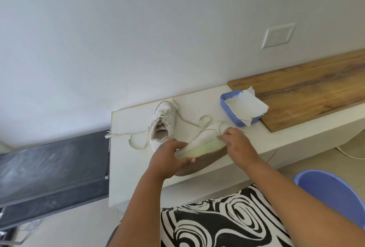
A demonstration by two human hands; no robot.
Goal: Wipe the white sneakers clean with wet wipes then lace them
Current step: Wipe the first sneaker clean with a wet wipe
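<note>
While the left hand (pixel 167 158) grips the tipped sneaker (pixel 205 142) at the table's (pixel 126 160) front edge, the right hand (pixel 237 144) pinches something pale against its midsole, probably a wipe. Still mid-wipe I'd say, and the other sneaker (pixel 163 122) near the back edge has loose laces (pixel 126 134), so lacing's all left.

Bare bench (pixel 126 156) lies open left of my hands. Ahead, the second sneaker (pixel 162 122) and its trailing lace (pixel 126 133) block me; the blue tray (pixel 233 116) crowds the right.

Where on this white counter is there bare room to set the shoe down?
Bare white counter lies along the left and front edge, left of the upright white sneaker. Between that sneaker and the blue tray of wipes it is crowded with loose laces.
</note>
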